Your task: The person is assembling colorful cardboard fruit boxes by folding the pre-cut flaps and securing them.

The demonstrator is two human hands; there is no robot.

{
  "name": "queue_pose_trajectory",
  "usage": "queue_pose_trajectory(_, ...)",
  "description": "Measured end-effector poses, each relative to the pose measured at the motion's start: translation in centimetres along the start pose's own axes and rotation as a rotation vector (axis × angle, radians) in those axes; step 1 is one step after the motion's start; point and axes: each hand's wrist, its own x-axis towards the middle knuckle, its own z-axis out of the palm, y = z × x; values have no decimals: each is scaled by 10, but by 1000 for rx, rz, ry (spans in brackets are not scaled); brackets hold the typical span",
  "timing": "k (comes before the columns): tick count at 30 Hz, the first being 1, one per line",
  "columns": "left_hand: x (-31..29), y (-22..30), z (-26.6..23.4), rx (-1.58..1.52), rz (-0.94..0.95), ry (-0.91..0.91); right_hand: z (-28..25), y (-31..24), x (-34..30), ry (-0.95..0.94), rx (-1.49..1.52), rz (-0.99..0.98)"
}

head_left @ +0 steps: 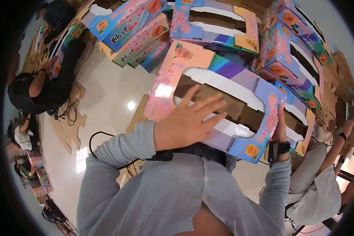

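Observation:
A colourful cardboard fruit box (260,103), printed with peaches and blossoms in pink, blue and purple, is tilted in front of me. Its top has a wide cut-out with white flaps, and the brown inside shows through. My left hand (192,124) is open, fingers spread, over the near left part of that cut-out; whether it touches the flap I cannot tell. At the box's right end, my right hand (280,128) grips the edge, its thumb side up along the printed panel and the other fingers hidden. A dark band circles my right wrist.
Similar boxes stand stacked beyond (216,37), at the far left (133,31) and at the right (281,59). Flat brown cardboard (69,128) and cables lie on the shiny floor (106,90). Other people sit at the left (47,94) and close at the right (314,188).

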Motion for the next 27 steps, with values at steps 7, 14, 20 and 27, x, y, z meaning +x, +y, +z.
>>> queue_pose_trajectory(7, -22, -47, -11, 152, -210, -4, 28, 10, 36, -180, -48, 210)
queue_pose_trajectory(14, -28, -119, -12, 177, -354, 23, 12, 2, 62, -126, -905, 115)
queue_pose_trajectory(20, -26, -146, -7, 161, -386, -123, 81, -6, 56, -213, -1515, -814)
queue_pose_trajectory(27, -21, -147, 6, 125, -378, -146, 106, 11, 71, -358, -1760, -733)
